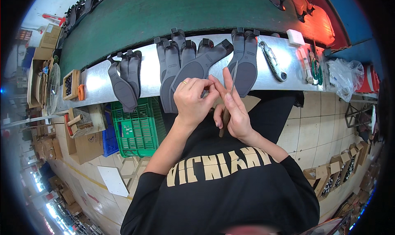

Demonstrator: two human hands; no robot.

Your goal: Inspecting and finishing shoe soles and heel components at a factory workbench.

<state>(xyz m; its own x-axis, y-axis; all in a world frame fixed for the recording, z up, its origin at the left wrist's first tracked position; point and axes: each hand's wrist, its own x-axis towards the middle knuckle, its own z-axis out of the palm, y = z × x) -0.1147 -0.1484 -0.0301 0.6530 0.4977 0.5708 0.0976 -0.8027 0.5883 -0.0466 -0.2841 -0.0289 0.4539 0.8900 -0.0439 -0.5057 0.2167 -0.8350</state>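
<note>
My right hand [238, 117] is closed around the brown handle of a thin-bladed knife [224, 122], its blade upright and its index finger extended. Just left of it, my left hand [191, 99] pinches thumb and finger together against my right fingertips; anything between them is too small to make out. Beyond both hands, dark grey heeled shoe soles [197, 68] overlap on the metal ledge, toes toward me. A further pair of soles [247, 70] lies behind the knife blade, and another group [125, 80] sits to the left.
A green conveyor belt [164, 8] runs behind the metal ledge [98, 80], glowing red at right. A grey cutter [272, 62], white block [295, 37], green-handled scissors [316, 70] and plastic bag [346, 76] lie rightward. Left are a wooden box [72, 84], fan [52, 89] and green crate [138, 130].
</note>
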